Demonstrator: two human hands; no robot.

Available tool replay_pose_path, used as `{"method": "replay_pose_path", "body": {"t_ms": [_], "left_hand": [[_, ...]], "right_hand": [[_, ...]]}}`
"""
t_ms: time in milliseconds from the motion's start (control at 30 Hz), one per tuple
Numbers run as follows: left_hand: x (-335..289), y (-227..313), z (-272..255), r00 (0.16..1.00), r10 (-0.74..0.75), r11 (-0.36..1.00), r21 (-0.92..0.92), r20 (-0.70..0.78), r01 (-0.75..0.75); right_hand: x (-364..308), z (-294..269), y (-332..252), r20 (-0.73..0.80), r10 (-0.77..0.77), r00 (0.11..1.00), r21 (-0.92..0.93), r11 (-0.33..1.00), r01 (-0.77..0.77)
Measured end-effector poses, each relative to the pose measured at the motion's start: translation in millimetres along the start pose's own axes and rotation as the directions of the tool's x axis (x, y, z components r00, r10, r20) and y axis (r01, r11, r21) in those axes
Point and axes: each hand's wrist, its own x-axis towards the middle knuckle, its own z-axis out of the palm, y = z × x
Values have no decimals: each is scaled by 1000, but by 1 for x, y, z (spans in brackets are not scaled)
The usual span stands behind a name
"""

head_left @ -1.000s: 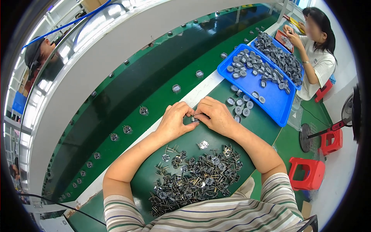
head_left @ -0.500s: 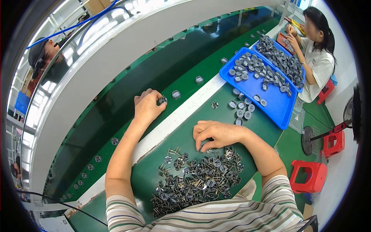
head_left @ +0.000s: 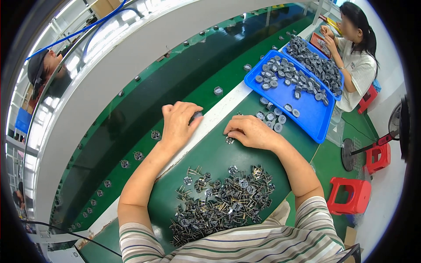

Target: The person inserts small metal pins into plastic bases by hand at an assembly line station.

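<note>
Mid-frame, left hand [head_left: 179, 123] is clasping a grey cap [head_left: 197, 115], right hand [head_left: 252, 131] pinching a metal piece [head_left: 229, 140], seemingly gathering parts needing careful alignment.

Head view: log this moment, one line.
left hand: grip on blurred grey part | right hand: grip on metal disc | pronged parts: piled on green table | blue tray: grey caps inside

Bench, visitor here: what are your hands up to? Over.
Left hand pinching blurred grey cap near belt edge. Right hand pinching metal part. Loose grey caps beyond right hand; pronged heap nearer body.
</note>
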Motion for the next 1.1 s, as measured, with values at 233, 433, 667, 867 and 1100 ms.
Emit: {"method": "replay_pose_path", "body": {"t_ms": [233,433,667,867,1100], "left_hand": [[-12,41,8,948,81,890,-450,309,71],[-9,49,0,956,-32,956,-270,291,114],[-14,41,10,938,-5,928,-349,346,134],[-15,41,13,939,-7,917,-373,344,143],[-10,35,7,965,-33,942,-314,261,118]], "right_hand": [[1,-8,2,193,-53,980,55,998,43],[4,-1,17,-32,37,999,199,980,-30],[9,24,3,-216,-17,976,117,992,43],[10,32,1,-268,-94,959,-13,995,94],[5,21,-2,-326,-9,945,58,998,29]]}}
